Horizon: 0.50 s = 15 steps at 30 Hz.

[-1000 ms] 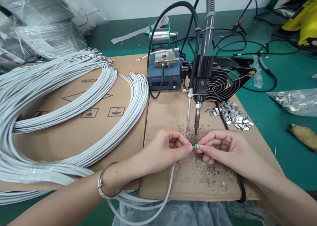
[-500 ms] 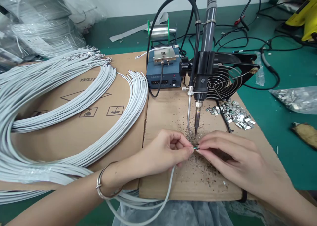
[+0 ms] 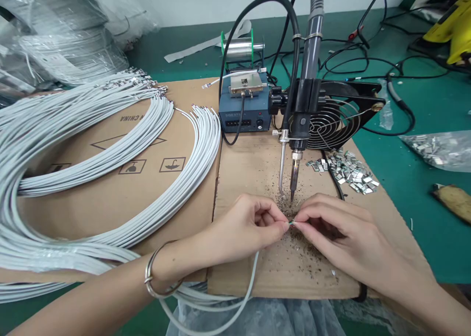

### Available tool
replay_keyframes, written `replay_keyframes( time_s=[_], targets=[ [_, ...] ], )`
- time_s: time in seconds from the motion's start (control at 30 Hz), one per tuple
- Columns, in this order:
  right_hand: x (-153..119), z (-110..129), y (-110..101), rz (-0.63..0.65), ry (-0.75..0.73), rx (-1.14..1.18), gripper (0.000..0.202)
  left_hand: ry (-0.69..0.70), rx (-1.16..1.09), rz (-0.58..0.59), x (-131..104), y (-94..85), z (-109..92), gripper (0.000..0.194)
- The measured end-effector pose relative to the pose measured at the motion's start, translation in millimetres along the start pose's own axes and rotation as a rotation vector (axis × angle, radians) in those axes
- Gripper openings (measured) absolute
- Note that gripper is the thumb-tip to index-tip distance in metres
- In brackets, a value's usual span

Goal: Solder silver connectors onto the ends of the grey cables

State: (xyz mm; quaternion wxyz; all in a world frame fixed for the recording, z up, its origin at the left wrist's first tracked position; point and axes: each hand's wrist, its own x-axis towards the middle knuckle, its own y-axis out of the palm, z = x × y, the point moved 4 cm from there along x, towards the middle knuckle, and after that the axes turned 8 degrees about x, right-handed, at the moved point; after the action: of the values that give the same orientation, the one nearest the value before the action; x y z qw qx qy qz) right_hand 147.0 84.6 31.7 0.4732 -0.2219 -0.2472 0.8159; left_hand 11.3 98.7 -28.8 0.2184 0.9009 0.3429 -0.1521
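My left hand (image 3: 259, 223) pinches the end of a white cable (image 3: 251, 282), which hangs down from under the palm in a loop. From the left fingertips small coloured wires (image 3: 292, 223) stick out. My right hand (image 3: 336, 228) has thumb and fingers pinched at the other end of those wires; whether it also holds a small connector is hidden. Both hands meet just below the tip of a soldering iron (image 3: 294, 176), which is clamped upright in a stand. A thin metal tube (image 3: 282, 169) runs down beside the tip.
Bundles of white cables (image 3: 184, 193) lie on cardboard at left. Behind stand a blue control box (image 3: 245, 115), a solder spool (image 3: 238, 49) and a black fan (image 3: 331, 122). Small metal connectors (image 3: 353, 171) are piled at right, near a plastic bag of parts (image 3: 441, 149).
The fingertips of both hands have dipped very slightly and stay together at the wires. Across the whole view, things sit a few pixels lower and to the right.
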Motion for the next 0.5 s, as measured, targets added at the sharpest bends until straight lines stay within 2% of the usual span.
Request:
replay_keyframes(
  time_s=[0.13,0.33,0.4,0.5],
  targets=[
    [-1.2,1.3,1.3,-0.02,-0.065,-0.037,0.01,-0.004,-0.016,-0.004,0.6,-0.5,-0.8,0.015],
    [-0.7,0.9,1.0,-0.037,-0.075,-0.041,0.011,0.011,0.007,-0.014,-0.2,-1.0,-1.7,0.015],
    [-1.4,-1.2,1.3,-0.034,-0.031,-0.013,0.011,0.01,0.002,-0.011,-1.1,-0.6,-1.9,0.014],
    [-1.9,-9.3,2.4,-0.015,0.173,0.083,0.006,0.014,-0.002,-0.026,-1.2,-1.5,-2.2,0.014]
  ],
)
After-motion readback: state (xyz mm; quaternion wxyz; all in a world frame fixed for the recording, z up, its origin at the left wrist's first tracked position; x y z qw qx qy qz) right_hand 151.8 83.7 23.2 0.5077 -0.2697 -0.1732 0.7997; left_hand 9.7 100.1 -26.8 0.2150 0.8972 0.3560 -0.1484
